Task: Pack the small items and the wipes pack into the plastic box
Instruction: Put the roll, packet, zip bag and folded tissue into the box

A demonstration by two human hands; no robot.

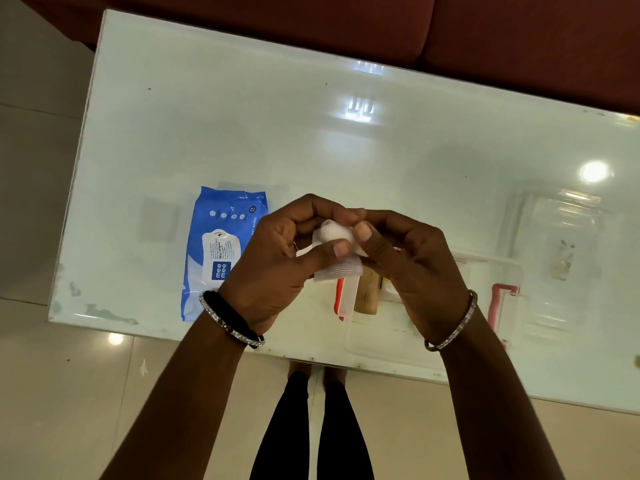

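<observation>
Both hands hold a white gauze roll (337,249) above the table's near middle. My left hand (280,261) pinches its loose strip with thumb and fingers. From the right, my right hand (408,258) grips the rolled end. Flat on the table to the left lies the blue wipes pack (218,251). The clear plastic box (388,341) with red latches sits under my hands. A tan item (369,294) shows inside it, partly hidden. The clear lid (568,258) rests at the right.
The glossy white table (311,140) reflects ceiling lights. A dark red sofa (485,36) runs along the far edge. Tiled floor (52,393) lies left and near, where my legs stand. A pink latch (502,306) marks the box's right side.
</observation>
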